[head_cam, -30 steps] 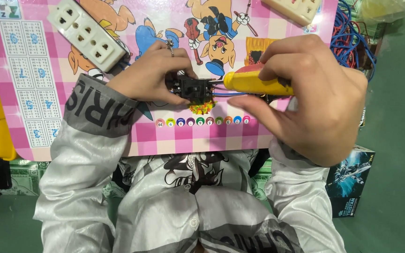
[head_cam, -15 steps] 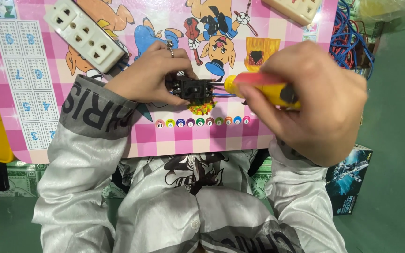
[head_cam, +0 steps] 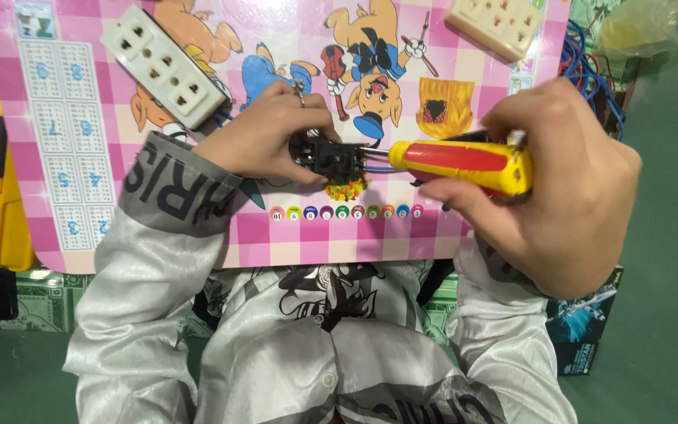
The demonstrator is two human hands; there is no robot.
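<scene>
Pink cartoon-printed table [head_cam: 464, 235] lies beneath both hands. Right hand [head_cam: 547, 184] is clenched around a red-and-yellow screwdriver [head_cam: 461, 163], tip directed at the black socket insert [head_cam: 337, 159]. Left hand [head_cam: 268, 137] grasps that insert, pinned under its fingertips. White socket plate [head_cam: 165, 67] lies beyond the left hand.

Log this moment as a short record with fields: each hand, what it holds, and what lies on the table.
left hand: holds black socket part down on the table
right hand: grip closed on yellow-and-red screwdriver, tip toward the black part
surface: pink cartoon table
nearby: white socket strip, cream socket strip, blue wires
</scene>
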